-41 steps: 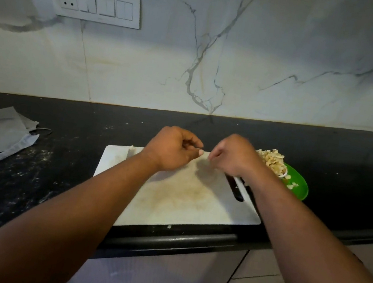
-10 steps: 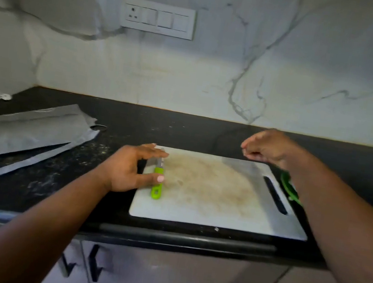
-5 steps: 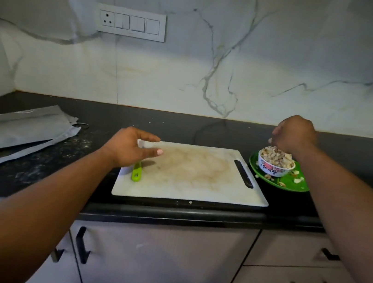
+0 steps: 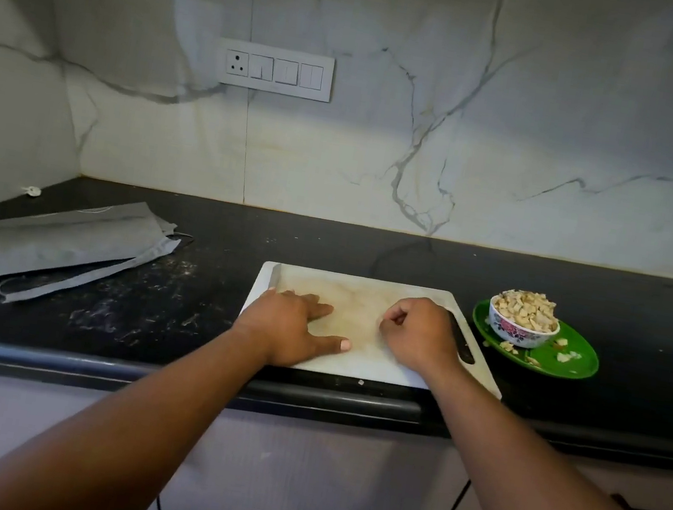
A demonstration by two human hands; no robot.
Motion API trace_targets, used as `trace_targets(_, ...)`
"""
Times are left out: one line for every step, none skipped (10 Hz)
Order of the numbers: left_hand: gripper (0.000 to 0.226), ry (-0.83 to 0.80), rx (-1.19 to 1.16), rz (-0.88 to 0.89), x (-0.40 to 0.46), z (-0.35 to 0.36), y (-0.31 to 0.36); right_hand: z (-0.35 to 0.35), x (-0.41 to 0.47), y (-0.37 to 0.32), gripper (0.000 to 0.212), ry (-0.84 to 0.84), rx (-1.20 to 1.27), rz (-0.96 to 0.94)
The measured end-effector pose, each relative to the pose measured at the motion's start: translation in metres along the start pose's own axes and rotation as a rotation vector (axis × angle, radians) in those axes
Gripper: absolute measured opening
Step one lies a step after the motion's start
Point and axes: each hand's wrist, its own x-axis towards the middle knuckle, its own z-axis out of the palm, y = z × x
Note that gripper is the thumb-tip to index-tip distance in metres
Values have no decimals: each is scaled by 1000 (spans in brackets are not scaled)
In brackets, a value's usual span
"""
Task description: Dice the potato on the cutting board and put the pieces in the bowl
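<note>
The left hand (image 4: 287,326) is laid flat on the near left part of the cutting board (image 4: 362,302), its fingers (image 4: 320,310) straight and spread, with nothing gripped. The right hand (image 4: 421,335) is rested on the board's right part, beside the handle slot (image 4: 465,346); its fingers are curled into a loose fist, and nothing is seen held in them. A bare, stained stretch of board is exposed between the two hands. To the right of the right-hand fingers, the bowl (image 4: 520,330) is set on a green plate (image 4: 572,362) and is heaped with diced potato pieces (image 4: 527,309). A few stray pieces are scattered on the plate. Well to the left of the left-hand fingers, a grey bag (image 4: 62,240) is laid on the black table (image 4: 185,319).
</note>
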Motion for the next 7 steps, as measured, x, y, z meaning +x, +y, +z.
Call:
trace_targets(89, 7, 1, -27, 2, -3, -11, 9, 7, -10, 10, -6, 31, -7)
trace_targets(89, -2, -15, -58, 5, -9, -27, 21, 14, -21, 12, -34, 57, -9)
trace_targets(88, 8, -21, -81, 7, -13, -41, 31, 20, -31, 14, -47, 58, -19)
trace_targets(88, 32, -27, -76, 13, -16, -48, 36, 29, -35, 16, -49, 58, -16)
trace_targets(87, 26, -30, -69, 20, -17, -50, 39, 36, -35, 16, -51, 43, -21)
trace_targets(87, 0, 1, -61, 28, -22, -52, 38, 45, -37, 16, -85, 21, -3)
trace_targets(87, 17, 32, -62, 46, -37, -50, 33, 64, -43, 13, -148, -53, 3)
